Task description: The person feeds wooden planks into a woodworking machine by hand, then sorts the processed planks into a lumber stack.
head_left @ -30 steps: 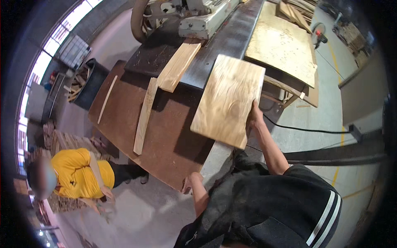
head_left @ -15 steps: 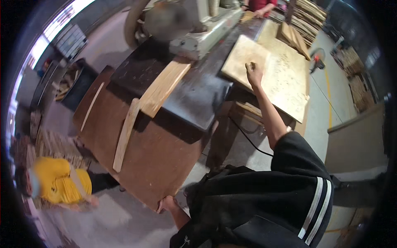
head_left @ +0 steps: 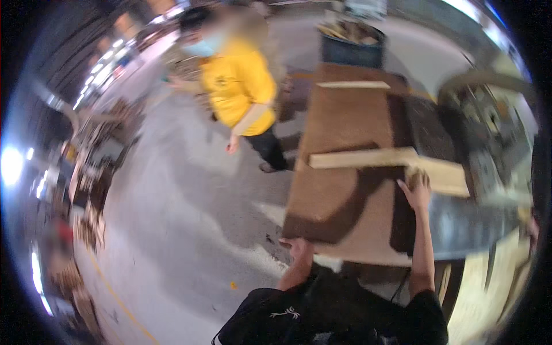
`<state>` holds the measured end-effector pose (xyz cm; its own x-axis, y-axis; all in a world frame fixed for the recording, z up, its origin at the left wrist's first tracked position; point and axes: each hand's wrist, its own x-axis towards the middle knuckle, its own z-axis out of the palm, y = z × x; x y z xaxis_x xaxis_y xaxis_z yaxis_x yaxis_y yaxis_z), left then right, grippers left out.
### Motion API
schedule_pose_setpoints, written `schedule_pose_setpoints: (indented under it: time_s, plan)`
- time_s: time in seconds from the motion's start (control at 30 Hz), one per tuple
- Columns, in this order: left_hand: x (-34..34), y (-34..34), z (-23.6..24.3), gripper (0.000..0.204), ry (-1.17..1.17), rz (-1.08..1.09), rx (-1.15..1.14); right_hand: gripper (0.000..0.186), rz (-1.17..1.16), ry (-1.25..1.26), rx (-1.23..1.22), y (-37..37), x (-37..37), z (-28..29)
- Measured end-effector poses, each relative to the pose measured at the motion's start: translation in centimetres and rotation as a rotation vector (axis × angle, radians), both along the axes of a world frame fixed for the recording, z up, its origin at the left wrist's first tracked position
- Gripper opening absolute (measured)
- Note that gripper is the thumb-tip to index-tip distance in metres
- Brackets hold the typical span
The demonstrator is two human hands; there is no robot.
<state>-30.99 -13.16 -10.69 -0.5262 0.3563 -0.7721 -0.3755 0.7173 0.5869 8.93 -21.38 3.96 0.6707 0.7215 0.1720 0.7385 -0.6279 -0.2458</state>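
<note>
My left hand (head_left: 300, 249) is closed on the near left corner of a large brown tabletop (head_left: 339, 123). Reaching out over the dark metal machine table, my right hand (head_left: 418, 190) has its thumb spread from the fingers. Those fingertips are at the near edge of a pale wooden board (head_left: 448, 177); motion blur hides whether they touch it. A long narrow strip of wood (head_left: 362, 158) lies across the brown top, its right end against that board. Farther back lies a thin pale stick (head_left: 353, 84).
On the left side of the brown top stands a co-worker in a yellow shirt (head_left: 238, 86). A dark bin (head_left: 352, 52) of wood scraps is behind it. The machine (head_left: 500, 126) rises at right, with pale panels (head_left: 483, 287) at lower right. Wood piles (head_left: 89, 224) line the far left.
My view has swung left, bringing the co-worker toward the centre. My right hand has left the pale panel and come to the wooden board. My left hand stays at the tabletop's corner.
</note>
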Motion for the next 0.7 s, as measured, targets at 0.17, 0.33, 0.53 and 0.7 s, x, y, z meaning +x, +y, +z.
schedule_pose_setpoints:
  time_s: [0.17,0.33,0.53,0.7]
  plan:
    - [-0.7,0.4,-3.2,0.109,0.266,0.317,-0.574,0.096,-0.177,-0.226,-0.097,2.3,-3.1,-4.9]
    - [-0.1,0.5,0.0,0.109,0.253,0.327,-0.417,0.075,-0.153,-0.392,0.084,1.5,-4.6,-6.3]
    - [-0.4,0.7,-0.9,0.099,0.174,0.175,-0.401,0.065,-0.369,-0.158,0.161,-2.6,-7.6,-3.6]
    - [-6.1,-15.3,0.3,0.090,0.339,-0.553,-0.405,0.096,-0.788,-0.008,-0.008,-5.0,-5.0,-5.9]
